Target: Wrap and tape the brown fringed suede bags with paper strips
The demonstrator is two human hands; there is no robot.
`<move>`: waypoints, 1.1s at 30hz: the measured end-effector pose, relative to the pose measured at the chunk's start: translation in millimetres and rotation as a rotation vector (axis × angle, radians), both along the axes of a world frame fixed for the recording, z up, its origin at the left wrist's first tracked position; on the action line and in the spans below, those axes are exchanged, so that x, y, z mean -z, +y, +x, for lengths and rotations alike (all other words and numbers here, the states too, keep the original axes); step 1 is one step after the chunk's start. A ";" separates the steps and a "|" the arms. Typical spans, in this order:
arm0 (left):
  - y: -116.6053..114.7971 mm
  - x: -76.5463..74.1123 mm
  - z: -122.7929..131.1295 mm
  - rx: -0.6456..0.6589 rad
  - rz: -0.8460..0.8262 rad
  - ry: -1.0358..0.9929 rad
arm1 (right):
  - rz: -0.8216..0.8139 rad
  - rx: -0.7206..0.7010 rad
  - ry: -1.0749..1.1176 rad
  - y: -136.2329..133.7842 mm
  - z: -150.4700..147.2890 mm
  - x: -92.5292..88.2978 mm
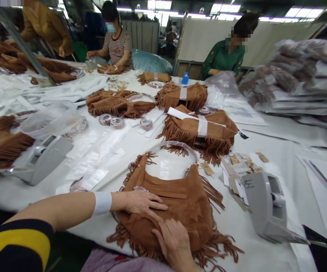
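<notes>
A brown suede handbag (180, 200) with long fringe lies flat on the white-covered table before me, its plastic-wrapped handle curving away at the far side. My left hand (143, 203) rests palm down on the bag's left half, fingers stretched out, with a pale band around the wrist. Close below it, my right hand (174, 240) lies on the lower middle of the bag, thumb apart from the fingers. The fingertips of both hands nearly meet on the suede. A small tan tag (208, 169) sits beside the handle's right end.
Grey tape dispensers stand right (265, 206) and left (42, 160). Tags (248, 162) lie to the right. Beyond are banded fringed bags (201, 130), tape-like rolls (117, 122) and a stack of plastic-wrapped bags (302, 79). Several people work across the table.
</notes>
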State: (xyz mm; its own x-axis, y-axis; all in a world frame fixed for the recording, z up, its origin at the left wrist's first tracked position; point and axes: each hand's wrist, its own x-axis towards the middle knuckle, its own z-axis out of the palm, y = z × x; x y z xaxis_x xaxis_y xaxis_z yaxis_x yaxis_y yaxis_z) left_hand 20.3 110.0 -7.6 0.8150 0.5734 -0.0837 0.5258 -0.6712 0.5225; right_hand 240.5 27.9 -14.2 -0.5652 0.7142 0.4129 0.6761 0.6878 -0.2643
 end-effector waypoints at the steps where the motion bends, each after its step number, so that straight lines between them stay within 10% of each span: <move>1: -0.2 -2.6 -0.3 0.010 -0.018 -0.012 | -0.012 -0.038 0.001 0.4 1.5 2.5; 9: -9.2 -39.1 13.1 -0.059 -0.054 -0.094 | 0.010 0.009 -0.064 -1.1 1.6 9.7; 16: -63.8 -58.2 24.9 -0.101 -0.058 0.088 | 0.021 -0.070 -0.017 -4.3 31.4 -40.7; 22: -76.0 -49.8 28.4 -0.118 0.033 0.157 | 0.101 0.026 -0.010 -8.7 102.0 -41.8; 33: -111.3 -4.2 21.3 -0.343 0.276 0.259 | 0.051 -0.066 0.052 -10.4 108.5 -14.3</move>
State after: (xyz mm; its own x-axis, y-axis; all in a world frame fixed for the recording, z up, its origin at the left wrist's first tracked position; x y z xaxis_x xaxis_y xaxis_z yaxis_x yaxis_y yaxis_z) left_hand 41.6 -1.3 -3.4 0.5483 0.8337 -0.0654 0.8290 -0.5316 0.1736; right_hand 349.0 17.4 0.2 -0.5869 0.6537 0.4777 0.6154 0.7436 -0.2614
